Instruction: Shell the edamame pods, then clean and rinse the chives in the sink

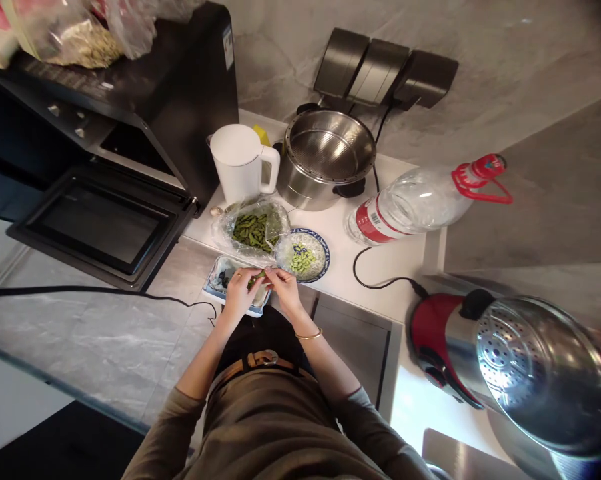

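Note:
Between my two hands is a green edamame pod [262, 274], pinched at the fingertips. My left hand [242, 288] is closed on it from the left, and my right hand [283, 287] meets it from the right. Below them sits a blue-rimmed bin [211, 285] with dark scraps inside, partly covered by my left hand. Just beyond my hands, an opened clear plastic bag [226, 230] holds many unshelled pods [253, 231]. To its right, a blue-and-white patterned plate [324, 257] carries a small pile of shelled green beans [301, 259].
Behind the bag stand a white pitcher [237, 160] and a steel pot [305, 185] with a perforated insert. A large water bottle [410, 203] leans right of them. A red-and-steel cooker [440, 333] is at right. On the left an oven door [100, 223] hangs down.

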Motion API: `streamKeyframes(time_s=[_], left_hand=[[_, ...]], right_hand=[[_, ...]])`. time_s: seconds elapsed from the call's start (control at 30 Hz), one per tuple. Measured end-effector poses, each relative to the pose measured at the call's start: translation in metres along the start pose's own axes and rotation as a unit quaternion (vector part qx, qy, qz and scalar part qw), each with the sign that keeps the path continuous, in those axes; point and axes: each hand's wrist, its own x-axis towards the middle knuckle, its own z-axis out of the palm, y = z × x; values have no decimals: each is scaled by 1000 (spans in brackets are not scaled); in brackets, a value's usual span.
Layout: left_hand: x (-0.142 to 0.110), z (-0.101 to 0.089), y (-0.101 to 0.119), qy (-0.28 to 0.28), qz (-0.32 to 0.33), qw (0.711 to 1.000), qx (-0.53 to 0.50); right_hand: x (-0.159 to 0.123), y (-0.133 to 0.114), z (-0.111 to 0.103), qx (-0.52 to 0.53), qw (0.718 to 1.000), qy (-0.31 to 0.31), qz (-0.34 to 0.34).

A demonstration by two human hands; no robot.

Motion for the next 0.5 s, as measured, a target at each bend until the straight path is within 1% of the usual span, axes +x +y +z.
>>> streamKeyframes(time_s=[0.07,0.13,0.33,0.43,0.5], left_hand=[[0,1,2,-4,20,999,44],[0,2,4,-18,26,996,80],[-1,0,9,-49,12,987,154],[-2,0,10,-41,2,982,182],[-3,1,9,-30,-9,982,188]], right_hand=[[-3,4,2,59,998,27,14],[-4,7,3,94,994,37,30],[-4,7,3,128,990,23,49],[-5,6,9,168,984,19,64],[-7,6,15,189,980,21,61]])
